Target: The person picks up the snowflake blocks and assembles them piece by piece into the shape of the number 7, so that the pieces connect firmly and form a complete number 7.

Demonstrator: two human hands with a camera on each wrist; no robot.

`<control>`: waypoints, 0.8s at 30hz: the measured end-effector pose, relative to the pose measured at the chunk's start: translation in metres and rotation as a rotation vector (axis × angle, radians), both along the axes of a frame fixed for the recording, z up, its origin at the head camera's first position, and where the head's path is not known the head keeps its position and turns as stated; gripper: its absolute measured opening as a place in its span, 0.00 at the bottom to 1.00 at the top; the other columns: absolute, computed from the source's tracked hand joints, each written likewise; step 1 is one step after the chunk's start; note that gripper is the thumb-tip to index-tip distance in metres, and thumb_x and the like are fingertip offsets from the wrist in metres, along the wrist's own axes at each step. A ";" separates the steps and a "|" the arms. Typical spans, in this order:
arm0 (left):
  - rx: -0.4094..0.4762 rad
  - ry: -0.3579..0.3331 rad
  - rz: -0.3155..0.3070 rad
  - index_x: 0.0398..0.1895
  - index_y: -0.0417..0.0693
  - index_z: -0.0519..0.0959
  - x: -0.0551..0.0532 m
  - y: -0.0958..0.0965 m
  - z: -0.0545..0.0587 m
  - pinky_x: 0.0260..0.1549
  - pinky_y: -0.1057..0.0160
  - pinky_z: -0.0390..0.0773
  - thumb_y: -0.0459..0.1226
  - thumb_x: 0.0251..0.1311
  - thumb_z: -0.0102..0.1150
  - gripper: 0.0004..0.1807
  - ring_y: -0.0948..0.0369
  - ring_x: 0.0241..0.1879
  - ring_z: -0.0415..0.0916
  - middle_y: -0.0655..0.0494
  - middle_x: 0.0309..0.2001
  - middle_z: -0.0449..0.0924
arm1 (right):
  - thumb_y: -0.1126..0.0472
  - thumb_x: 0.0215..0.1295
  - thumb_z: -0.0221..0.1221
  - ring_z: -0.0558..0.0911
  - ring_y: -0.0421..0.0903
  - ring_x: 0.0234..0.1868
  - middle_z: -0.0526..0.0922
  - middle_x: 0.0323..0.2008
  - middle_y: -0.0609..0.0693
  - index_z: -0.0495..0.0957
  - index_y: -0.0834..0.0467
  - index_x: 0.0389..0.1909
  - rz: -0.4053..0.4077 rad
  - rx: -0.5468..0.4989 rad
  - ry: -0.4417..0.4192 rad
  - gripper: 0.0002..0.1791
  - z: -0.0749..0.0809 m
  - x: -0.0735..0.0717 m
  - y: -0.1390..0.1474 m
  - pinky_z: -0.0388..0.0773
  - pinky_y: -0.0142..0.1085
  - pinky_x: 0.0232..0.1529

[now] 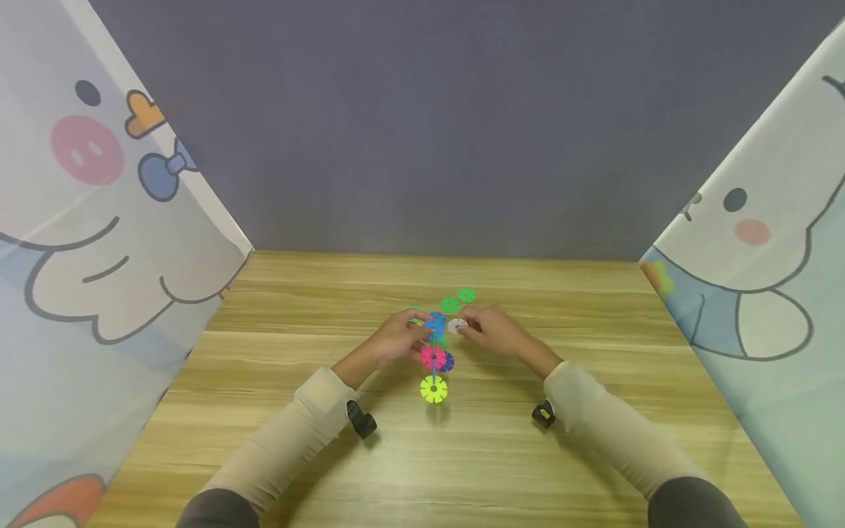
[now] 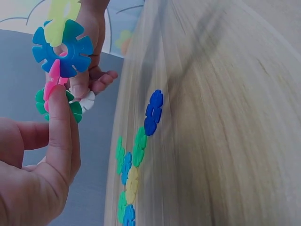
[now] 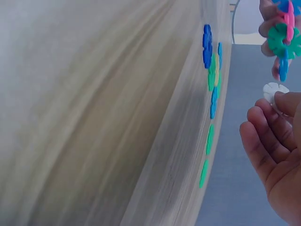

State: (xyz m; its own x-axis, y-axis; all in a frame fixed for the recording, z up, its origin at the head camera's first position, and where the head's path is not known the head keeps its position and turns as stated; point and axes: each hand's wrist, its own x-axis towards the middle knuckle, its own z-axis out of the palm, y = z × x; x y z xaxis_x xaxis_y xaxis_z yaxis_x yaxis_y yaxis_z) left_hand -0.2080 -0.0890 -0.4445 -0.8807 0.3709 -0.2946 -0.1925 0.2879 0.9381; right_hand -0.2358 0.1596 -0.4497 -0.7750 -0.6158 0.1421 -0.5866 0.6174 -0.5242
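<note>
My left hand (image 1: 400,337) grips a chain of slotted flower-shaped plastic discs above the table. A yellow-green disc (image 1: 433,389) forms its near end. Behind it come a blue disc (image 2: 80,49), a pink disc (image 1: 433,358), a green disc (image 3: 280,40) and another blue disc (image 3: 283,66) at the far end. Between thumb and fingers, my right hand (image 1: 494,330) pinches a white disc (image 3: 272,90). In the right wrist view this white disc is just apart from the chain's far blue disc.
Loose discs lie flat on the wood-grain table (image 1: 297,425): two green discs, one farther back (image 1: 466,295) and one nearer (image 1: 449,304), a dark blue disc (image 2: 154,113), a yellow disc (image 2: 132,184) and several others. A grey panel (image 1: 422,132) stands behind, with cartoon-printed cloth at both sides.
</note>
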 end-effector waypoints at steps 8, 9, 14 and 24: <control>-0.014 0.011 0.002 0.67 0.41 0.70 0.000 0.004 0.000 0.35 0.62 0.88 0.37 0.75 0.52 0.21 0.58 0.35 0.82 0.43 0.47 0.81 | 0.58 0.74 0.60 0.62 0.32 0.17 0.70 0.18 0.40 0.79 0.52 0.38 0.036 -0.024 0.047 0.04 -0.001 0.005 -0.001 0.63 0.26 0.19; -0.015 0.011 0.003 0.67 0.41 0.70 0.000 0.005 0.001 0.35 0.62 0.88 0.37 0.75 0.52 0.21 0.58 0.35 0.82 0.43 0.47 0.81 | 0.58 0.74 0.60 0.62 0.32 0.17 0.70 0.18 0.40 0.79 0.52 0.38 0.036 -0.023 0.053 0.04 -0.001 0.005 0.000 0.62 0.26 0.19; -0.024 0.010 0.004 0.67 0.41 0.70 -0.001 0.007 0.001 0.34 0.63 0.88 0.37 0.75 0.53 0.21 0.58 0.35 0.82 0.43 0.46 0.81 | 0.58 0.75 0.60 0.62 0.32 0.17 0.71 0.18 0.39 0.80 0.52 0.37 0.038 -0.014 0.064 0.04 -0.002 0.005 0.002 0.63 0.25 0.19; -0.022 0.010 -0.003 0.67 0.41 0.71 -0.001 0.009 0.001 0.34 0.63 0.88 0.38 0.75 0.53 0.21 0.58 0.35 0.81 0.43 0.48 0.81 | 0.59 0.75 0.59 0.63 0.31 0.17 0.72 0.19 0.39 0.80 0.52 0.37 0.049 -0.024 0.070 0.04 -0.001 0.008 0.002 0.64 0.25 0.20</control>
